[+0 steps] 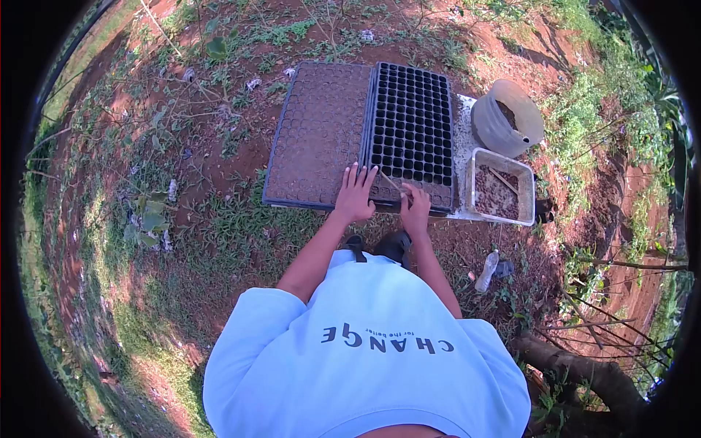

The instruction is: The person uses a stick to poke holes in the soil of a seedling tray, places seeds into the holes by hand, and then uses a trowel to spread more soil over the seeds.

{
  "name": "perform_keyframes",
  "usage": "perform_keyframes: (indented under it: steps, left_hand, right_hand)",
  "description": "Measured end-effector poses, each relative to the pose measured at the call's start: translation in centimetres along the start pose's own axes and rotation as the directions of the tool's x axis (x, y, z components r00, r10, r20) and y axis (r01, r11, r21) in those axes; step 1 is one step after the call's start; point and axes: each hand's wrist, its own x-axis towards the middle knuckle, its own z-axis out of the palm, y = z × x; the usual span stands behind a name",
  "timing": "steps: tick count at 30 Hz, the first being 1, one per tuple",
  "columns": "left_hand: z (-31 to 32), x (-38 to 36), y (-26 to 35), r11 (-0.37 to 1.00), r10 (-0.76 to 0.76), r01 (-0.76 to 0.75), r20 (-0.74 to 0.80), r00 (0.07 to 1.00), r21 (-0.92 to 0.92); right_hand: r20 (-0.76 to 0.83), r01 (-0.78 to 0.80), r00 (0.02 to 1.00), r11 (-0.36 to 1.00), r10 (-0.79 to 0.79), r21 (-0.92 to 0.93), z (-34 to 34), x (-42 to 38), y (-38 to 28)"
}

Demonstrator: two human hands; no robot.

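Observation:
Two black seedling trays stand side by side in front of me. The left seedling tray [321,124] is covered with brown soil, its cell outlines faintly showing. In the right seedling tray [412,120] most cells are dark and hollow, while the nearest rows hold soil. My left hand [355,196] lies with fingers spread on the near right corner of the left tray. At the near edge of the right tray, my right hand [415,212] pinches a thin stick [391,179], which slants up and left over the soil-filled rows.
Right of the trays, a whitish board [463,139] bears a translucent bucket [518,120] with dark contents. Nearer is a white rectangular basin [531,186] with speckled material and a wooden stick [504,181]. A plastic bottle [486,271] lies on the ground.

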Motion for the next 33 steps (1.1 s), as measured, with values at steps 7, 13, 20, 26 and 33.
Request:
perform_keyframes:
  steps: [7, 13, 20, 26, 33]
  left_hand:
    - [0.9, -1.0, -0.7, 0.996, 0.053, -0.06, -0.103, 0.993, -0.063]
    - [1.4, -1.3, -1.0, 0.999, 0.025, -0.028, -0.135, 0.99, -0.017]
    - [1.8, -1.3, -1.1, 0.999, 0.038, -0.035, -0.133, 0.99, 0.024]
    - [1.7, -1.3, -1.1, 0.999, 0.031, -0.026, -0.122, 0.992, 0.042]
    - [1.8, -1.3, -1.2, 0.999, 0.038, -0.033, -0.127, 0.991, 0.039]
  right_hand:
    - [-0.069, 0.026, 0.997, 0.999, -0.024, 0.021, -0.1, 0.5, -0.6]
    - [-0.085, 0.098, 0.991, 0.994, -0.101, -0.038, -1.2, 1.4, -2.0]
    - [-0.044, 0.222, 0.973, 0.974, -0.224, -0.047, -2.5, 2.6, -3.3]
    - [0.009, 0.253, 0.967, 0.967, -0.253, -0.034, -2.3, 3.3, -4.1]
    - [0.059, 0.315, 0.948, 0.948, -0.312, -0.051, -2.1, 4.4, -5.0]
